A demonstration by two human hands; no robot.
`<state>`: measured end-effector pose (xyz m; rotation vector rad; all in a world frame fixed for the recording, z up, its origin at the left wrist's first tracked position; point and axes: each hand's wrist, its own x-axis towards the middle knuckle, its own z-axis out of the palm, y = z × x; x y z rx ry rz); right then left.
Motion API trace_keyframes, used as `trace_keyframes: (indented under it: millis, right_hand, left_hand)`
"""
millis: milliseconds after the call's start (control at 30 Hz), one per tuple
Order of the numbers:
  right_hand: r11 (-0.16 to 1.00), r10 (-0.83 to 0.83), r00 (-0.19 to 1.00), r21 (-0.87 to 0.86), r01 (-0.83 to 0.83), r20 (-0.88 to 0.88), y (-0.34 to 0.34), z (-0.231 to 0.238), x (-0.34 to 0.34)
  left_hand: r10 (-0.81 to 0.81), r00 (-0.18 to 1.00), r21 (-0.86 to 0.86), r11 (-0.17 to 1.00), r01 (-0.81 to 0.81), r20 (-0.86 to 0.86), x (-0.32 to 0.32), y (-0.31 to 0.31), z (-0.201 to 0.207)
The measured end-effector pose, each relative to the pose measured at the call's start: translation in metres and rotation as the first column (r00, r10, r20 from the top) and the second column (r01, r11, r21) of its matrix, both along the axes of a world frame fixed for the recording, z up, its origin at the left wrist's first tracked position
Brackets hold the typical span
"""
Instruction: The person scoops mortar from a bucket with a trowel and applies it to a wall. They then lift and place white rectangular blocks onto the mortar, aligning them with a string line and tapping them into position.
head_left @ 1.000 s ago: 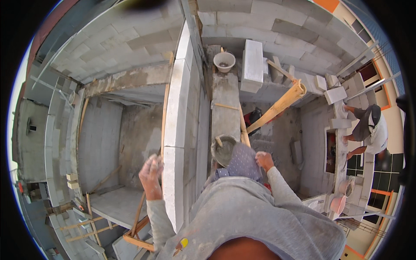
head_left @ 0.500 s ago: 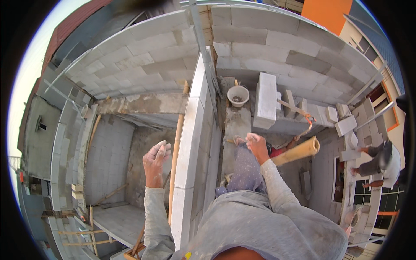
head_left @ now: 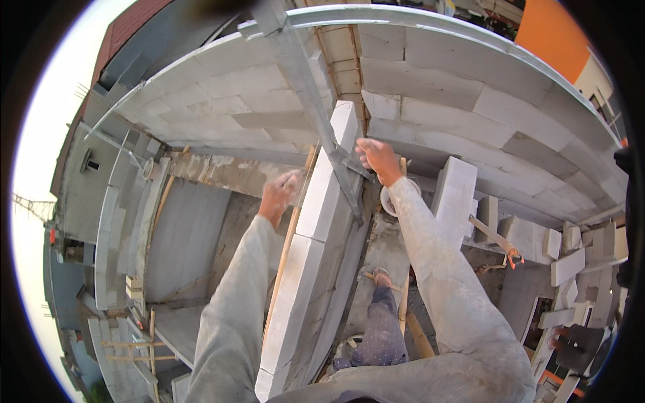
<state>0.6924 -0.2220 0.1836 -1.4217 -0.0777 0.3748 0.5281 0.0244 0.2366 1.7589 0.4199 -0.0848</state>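
Note:
A narrow wall of pale lightweight blocks [head_left: 322,195] runs away from me between my arms. My left hand [head_left: 277,197] is on its left side, over a long wooden pole, fingers stretched toward the blocks and somewhat blurred. My right hand [head_left: 377,161] hovers right of the wall's far end, near a slanted metal post [head_left: 299,70], its fingers partly bent and apart. I see nothing held in either hand. A white bucket [head_left: 388,201] is partly hidden behind my right forearm. My foot [head_left: 381,277] rests on a concrete ledge below.
A large block [head_left: 454,198] stands right of my right forearm, with several loose blocks beyond. A wooden-handled tool [head_left: 496,240] with an orange end lies near it. Deep room spaces drop away on both sides. A co-worker [head_left: 579,346] is at the right edge.
Both hands have moved forward, with the left also moving right toward the wall. My view has shifted toward the wall's far end, and the metal post appears closer.

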Motion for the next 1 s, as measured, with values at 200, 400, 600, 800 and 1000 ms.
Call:
trace_keyframes:
  millis: [200,400,600,800,1000]
  right_hand:
    - [0.954,0.287,0.958,-0.082,-0.288,-0.022,0.06,-0.017,0.09]
    - [0.89,0.429,0.894,-0.107,-0.443,-0.13,0.075,-0.021,0.115]
    - [0.844,0.491,0.842,-0.119,-0.524,-0.225,0.079,-0.021,0.133]
    - [0.803,0.535,0.804,-0.141,-0.58,-0.261,0.091,-0.016,0.141]
    - [0.732,0.616,0.744,-0.161,-0.662,-0.258,0.096,-0.009,0.149]
  left_hand:
    - [0.045,0.997,-0.118,0.992,-0.052,-0.062,0.131,0.015,-0.039]
    - [-0.072,0.972,-0.201,0.979,0.026,-0.225,0.171,0.029,-0.047]
    - [-0.218,0.96,-0.334,0.93,0.15,-0.176,0.177,0.051,-0.056]
    - [-0.257,0.963,-0.244,0.942,0.231,-0.082,0.176,0.054,-0.063]
    - [-0.171,0.979,-0.196,0.97,0.147,-0.11,0.18,0.049,-0.063]
